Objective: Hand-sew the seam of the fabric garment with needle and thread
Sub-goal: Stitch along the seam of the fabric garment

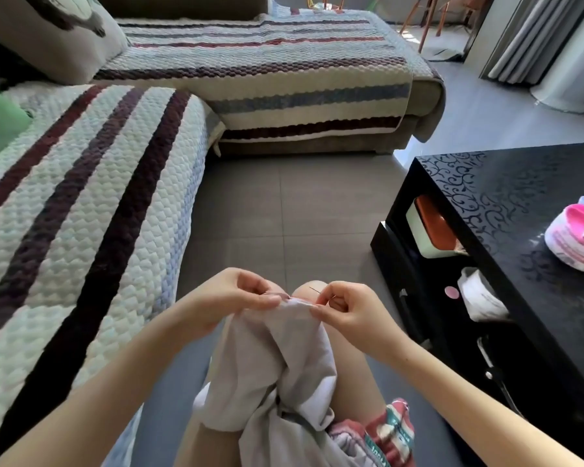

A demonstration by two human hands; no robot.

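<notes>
A pale grey-lilac fabric garment (pixel 284 358) drapes over my knees and hangs into my lap. My left hand (pixel 236 298) pinches the garment's top edge at the seam. My right hand (pixel 348 308) grips the same edge from the right, and its fingers hold a thin needle (pixel 315 290) that points up and left, away from the cloth. The two hands are a short gap apart along the seam. The thread is too fine to make out.
A striped quilted sofa (pixel 81 210) runs along my left and across the back. A glossy black coffee table (pixel 506 237) stands at my right, with a pink and white container (pixel 577 241) on top and items on its shelf. Grey floor tiles (pixel 284 203) lie ahead.
</notes>
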